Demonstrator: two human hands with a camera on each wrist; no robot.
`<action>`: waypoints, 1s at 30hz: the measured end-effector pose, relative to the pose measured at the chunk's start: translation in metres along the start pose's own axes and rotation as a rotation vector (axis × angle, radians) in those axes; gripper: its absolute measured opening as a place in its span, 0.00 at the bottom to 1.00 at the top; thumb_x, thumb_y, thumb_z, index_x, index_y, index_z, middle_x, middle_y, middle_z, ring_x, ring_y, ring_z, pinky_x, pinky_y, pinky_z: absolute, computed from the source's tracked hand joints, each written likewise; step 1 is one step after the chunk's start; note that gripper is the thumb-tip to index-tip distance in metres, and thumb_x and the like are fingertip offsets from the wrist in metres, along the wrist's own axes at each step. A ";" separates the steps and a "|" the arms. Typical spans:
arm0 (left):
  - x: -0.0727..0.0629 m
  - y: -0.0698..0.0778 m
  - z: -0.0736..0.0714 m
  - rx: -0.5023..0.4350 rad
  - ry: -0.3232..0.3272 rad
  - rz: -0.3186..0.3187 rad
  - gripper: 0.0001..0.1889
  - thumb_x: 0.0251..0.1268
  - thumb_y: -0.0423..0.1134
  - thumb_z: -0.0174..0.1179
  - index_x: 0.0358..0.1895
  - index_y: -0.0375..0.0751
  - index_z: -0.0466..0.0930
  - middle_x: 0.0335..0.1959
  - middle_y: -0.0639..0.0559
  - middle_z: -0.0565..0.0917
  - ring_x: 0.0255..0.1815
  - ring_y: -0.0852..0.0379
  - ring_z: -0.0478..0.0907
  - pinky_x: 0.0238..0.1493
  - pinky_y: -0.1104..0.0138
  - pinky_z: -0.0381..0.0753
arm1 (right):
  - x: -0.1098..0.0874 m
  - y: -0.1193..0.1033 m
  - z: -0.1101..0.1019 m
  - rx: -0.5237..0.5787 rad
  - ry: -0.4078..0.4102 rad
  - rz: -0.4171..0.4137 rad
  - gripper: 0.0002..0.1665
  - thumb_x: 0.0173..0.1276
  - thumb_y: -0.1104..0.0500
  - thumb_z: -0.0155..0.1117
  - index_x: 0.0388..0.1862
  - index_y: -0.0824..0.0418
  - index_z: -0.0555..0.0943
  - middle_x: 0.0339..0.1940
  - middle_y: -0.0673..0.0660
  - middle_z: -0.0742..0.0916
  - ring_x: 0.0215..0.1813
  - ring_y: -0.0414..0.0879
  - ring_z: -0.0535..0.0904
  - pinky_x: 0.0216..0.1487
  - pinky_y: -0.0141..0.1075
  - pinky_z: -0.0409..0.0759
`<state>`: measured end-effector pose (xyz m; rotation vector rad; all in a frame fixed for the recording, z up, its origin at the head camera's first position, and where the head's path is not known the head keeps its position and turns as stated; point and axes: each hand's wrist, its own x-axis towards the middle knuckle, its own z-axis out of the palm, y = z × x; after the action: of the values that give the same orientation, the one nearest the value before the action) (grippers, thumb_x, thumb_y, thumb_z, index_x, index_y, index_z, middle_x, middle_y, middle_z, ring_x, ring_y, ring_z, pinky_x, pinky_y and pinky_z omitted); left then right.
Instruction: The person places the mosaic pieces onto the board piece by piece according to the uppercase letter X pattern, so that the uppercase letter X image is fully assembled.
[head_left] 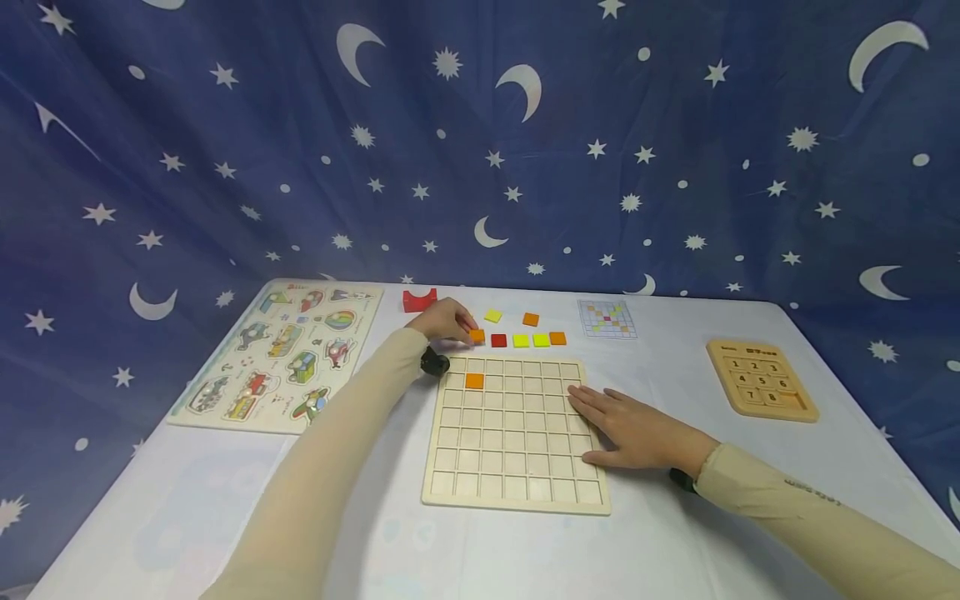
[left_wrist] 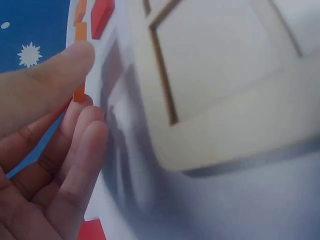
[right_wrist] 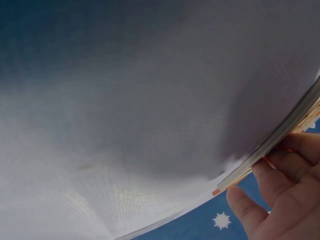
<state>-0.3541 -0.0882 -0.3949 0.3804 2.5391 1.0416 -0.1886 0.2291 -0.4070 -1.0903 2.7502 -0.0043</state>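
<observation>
Head view: my left sleeve (head_left: 322, 475) covers the near right corner of the picture puzzle (head_left: 258, 367) and runs off the bottom edge. My right sleeve (head_left: 817, 517) leaves at the lower right; I can't make out its lettering. Squares on the pattern card (head_left: 607, 319) too small to count. My right hand (head_left: 641, 429) hides part of the grid board's (head_left: 517, 433) right rim.

Left wrist view: the thumb of my left hand (left_wrist: 62, 145) masks the middle of the orange tile (left_wrist: 81, 33); grid board blurred, cropped top and right.

Right wrist view: tablecloth (right_wrist: 125, 135) blurred; right hand cropped at the right edge.
</observation>
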 end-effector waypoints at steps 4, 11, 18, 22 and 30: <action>-0.006 0.003 0.000 0.009 0.002 0.005 0.14 0.50 0.31 0.69 0.42 0.35 0.83 0.42 0.44 0.85 0.38 0.55 0.77 0.47 0.69 0.77 | -0.001 -0.001 0.000 0.004 -0.007 0.006 0.50 0.65 0.32 0.51 0.73 0.64 0.56 0.76 0.59 0.60 0.75 0.53 0.56 0.71 0.53 0.58; -0.020 0.007 -0.001 0.012 0.014 0.044 0.13 0.52 0.31 0.68 0.43 0.36 0.83 0.44 0.44 0.84 0.41 0.54 0.78 0.44 0.69 0.78 | -0.001 -0.002 -0.001 -0.009 0.010 -0.003 0.49 0.65 0.34 0.53 0.73 0.65 0.57 0.75 0.60 0.61 0.75 0.53 0.57 0.71 0.52 0.58; -0.031 0.008 -0.003 0.033 0.021 0.098 0.14 0.51 0.31 0.68 0.44 0.36 0.83 0.43 0.43 0.84 0.39 0.55 0.78 0.44 0.67 0.78 | 0.000 -0.001 -0.001 -0.015 0.013 0.001 0.50 0.64 0.33 0.52 0.73 0.65 0.57 0.75 0.60 0.61 0.75 0.54 0.57 0.71 0.53 0.58; -0.038 0.008 -0.003 0.048 0.011 0.121 0.14 0.50 0.31 0.69 0.43 0.35 0.83 0.41 0.44 0.85 0.37 0.55 0.78 0.45 0.67 0.77 | 0.001 0.000 0.000 -0.016 0.013 0.003 0.50 0.64 0.32 0.52 0.73 0.65 0.57 0.75 0.60 0.61 0.75 0.53 0.57 0.71 0.53 0.58; -0.054 0.012 0.002 0.074 -0.010 0.154 0.13 0.49 0.32 0.70 0.40 0.38 0.84 0.37 0.48 0.85 0.35 0.57 0.77 0.41 0.69 0.76 | 0.001 -0.001 -0.001 -0.004 0.011 0.001 0.50 0.64 0.33 0.52 0.73 0.64 0.57 0.75 0.60 0.61 0.75 0.53 0.57 0.71 0.53 0.58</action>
<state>-0.3033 -0.0991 -0.3756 0.6086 2.5781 0.9983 -0.1887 0.2282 -0.4065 -1.0930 2.7614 -0.0040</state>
